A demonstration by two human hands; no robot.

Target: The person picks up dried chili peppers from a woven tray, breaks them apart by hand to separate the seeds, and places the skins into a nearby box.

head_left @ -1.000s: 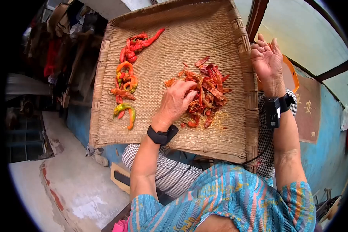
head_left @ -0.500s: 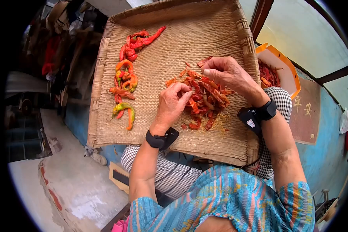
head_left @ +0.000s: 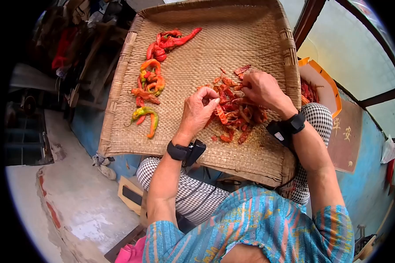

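Observation:
A pile of dried red chili peppers (head_left: pixel 239 115) lies on a woven basket tray (head_left: pixel 206 57) resting across the lap. At its left edge, my left hand (head_left: pixel 197 109) is closed, thumb and forefinger pinched at the end of a dried chili pepper (head_left: pixel 221 115). My right hand (head_left: pixel 263 90) bends down over the back right of the pile. Its fingers are curled together, and the fingertips and anything between them are hidden. Loose seeds (head_left: pixel 254 139) are scattered around the pile's front.
Fresher red, orange and green peppers (head_left: pixel 152 83) form a column on the tray's left. Beyond the right rim stands an orange-edged white box (head_left: pixel 327 76) with dried chilies inside. Checkered trouser legs (head_left: pixel 197 193) support the tray. A window (head_left: pixel 351 48) is at right.
My right hand has turned down and closed its fingers at the pile; its thumb was visible before. My left hand stays pinched by the pile. The view has shifted slightly.

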